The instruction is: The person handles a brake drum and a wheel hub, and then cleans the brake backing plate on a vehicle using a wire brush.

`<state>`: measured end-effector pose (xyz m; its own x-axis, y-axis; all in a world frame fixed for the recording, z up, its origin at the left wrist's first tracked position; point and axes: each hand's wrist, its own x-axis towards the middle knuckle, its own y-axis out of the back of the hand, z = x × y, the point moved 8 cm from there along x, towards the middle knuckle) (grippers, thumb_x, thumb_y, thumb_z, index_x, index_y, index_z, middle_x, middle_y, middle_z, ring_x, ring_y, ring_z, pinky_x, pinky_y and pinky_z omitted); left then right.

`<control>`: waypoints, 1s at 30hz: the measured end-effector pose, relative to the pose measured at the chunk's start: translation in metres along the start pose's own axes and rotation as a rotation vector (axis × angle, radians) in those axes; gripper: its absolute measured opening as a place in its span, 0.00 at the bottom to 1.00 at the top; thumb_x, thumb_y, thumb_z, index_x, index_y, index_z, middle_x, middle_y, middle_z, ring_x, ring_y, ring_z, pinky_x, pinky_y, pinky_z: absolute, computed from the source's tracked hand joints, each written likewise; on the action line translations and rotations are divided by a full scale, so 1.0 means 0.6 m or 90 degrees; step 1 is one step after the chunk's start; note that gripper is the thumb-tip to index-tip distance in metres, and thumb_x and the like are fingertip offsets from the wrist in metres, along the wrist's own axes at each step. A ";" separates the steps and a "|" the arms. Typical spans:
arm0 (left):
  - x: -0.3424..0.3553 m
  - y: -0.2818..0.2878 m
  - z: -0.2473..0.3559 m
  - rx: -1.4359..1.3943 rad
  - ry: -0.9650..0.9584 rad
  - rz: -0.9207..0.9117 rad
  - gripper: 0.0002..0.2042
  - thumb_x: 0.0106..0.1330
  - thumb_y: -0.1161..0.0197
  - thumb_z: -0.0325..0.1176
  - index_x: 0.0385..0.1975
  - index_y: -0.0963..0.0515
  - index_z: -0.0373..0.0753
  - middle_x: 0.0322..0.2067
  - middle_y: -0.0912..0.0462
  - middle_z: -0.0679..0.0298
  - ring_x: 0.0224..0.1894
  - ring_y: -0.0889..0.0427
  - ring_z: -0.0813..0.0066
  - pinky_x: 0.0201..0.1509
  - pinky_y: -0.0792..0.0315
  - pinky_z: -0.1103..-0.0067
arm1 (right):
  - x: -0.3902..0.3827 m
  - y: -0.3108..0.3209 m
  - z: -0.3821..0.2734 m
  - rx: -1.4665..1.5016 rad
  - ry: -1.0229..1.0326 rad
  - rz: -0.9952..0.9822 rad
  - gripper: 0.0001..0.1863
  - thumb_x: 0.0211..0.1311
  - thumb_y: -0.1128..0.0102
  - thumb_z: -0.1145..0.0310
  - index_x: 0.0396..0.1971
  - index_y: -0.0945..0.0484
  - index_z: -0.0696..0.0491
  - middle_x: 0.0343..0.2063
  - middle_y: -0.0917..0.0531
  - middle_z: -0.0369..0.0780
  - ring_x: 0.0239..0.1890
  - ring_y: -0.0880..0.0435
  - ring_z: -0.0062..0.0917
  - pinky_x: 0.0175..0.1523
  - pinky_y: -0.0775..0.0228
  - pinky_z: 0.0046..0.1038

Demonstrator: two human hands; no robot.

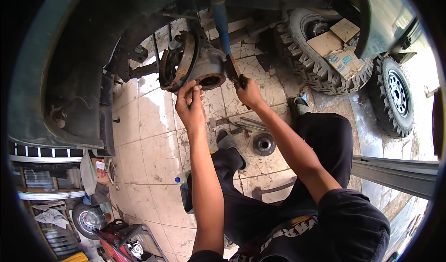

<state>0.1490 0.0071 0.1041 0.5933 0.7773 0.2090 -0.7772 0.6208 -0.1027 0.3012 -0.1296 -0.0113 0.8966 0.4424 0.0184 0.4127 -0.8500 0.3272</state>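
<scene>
An axle housing (207, 63) with a round, rust-brown opening (211, 81) hangs under the vehicle. Curved brake shoes (186, 55) sit on its left side. My left hand (190, 105) is at the lower left of the opening, fingertips bent together against the rim; what they pinch, if anything, is too small to make out. Beside the housing, my right hand (248, 94) is closed round a dark tool (232, 68) with a brownish edge; its kind is unclear. Just above that tool a blue shock absorber (221, 27) comes down.
A round metal flange (264, 144) and long metal bars (251, 123) lie on the tiled floor near my sandalled feet. Large tires (320, 71) stand at right, cardboard boxes (344, 60) on one. Shelves (51, 195) and a red machine (116, 243) are at lower left.
</scene>
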 end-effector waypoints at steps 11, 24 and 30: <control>0.004 0.002 0.003 0.007 0.020 -0.005 0.10 0.65 0.42 0.27 0.44 0.24 0.35 0.35 0.18 0.64 0.35 0.21 0.81 0.39 0.27 0.83 | -0.017 -0.001 0.038 0.040 -0.031 0.032 0.15 0.61 0.48 0.63 0.33 0.25 0.62 0.26 0.20 0.58 0.36 0.20 0.53 0.40 0.29 0.43; -0.002 -0.032 -0.004 -0.016 0.013 -0.037 0.10 0.65 0.41 0.27 0.44 0.24 0.35 0.35 0.18 0.64 0.35 0.21 0.81 0.38 0.27 0.84 | 0.004 -0.011 0.037 0.038 -0.044 0.043 0.14 0.59 0.46 0.64 0.33 0.25 0.63 0.24 0.19 0.56 0.27 0.17 0.47 0.33 0.24 0.40; -0.005 -0.051 -0.016 0.013 0.005 -0.052 0.10 0.65 0.41 0.28 0.44 0.24 0.35 0.35 0.18 0.64 0.35 0.21 0.81 0.38 0.28 0.85 | 0.048 -0.012 0.019 0.056 -0.144 0.003 0.14 0.61 0.47 0.64 0.36 0.25 0.62 0.23 0.19 0.54 0.28 0.17 0.48 0.33 0.26 0.39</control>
<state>0.1729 -0.0130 0.0975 0.6570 0.7247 0.2077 -0.7299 0.6804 -0.0653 0.3260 -0.1143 -0.0241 0.9077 0.3714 -0.1951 0.4117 -0.8781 0.2439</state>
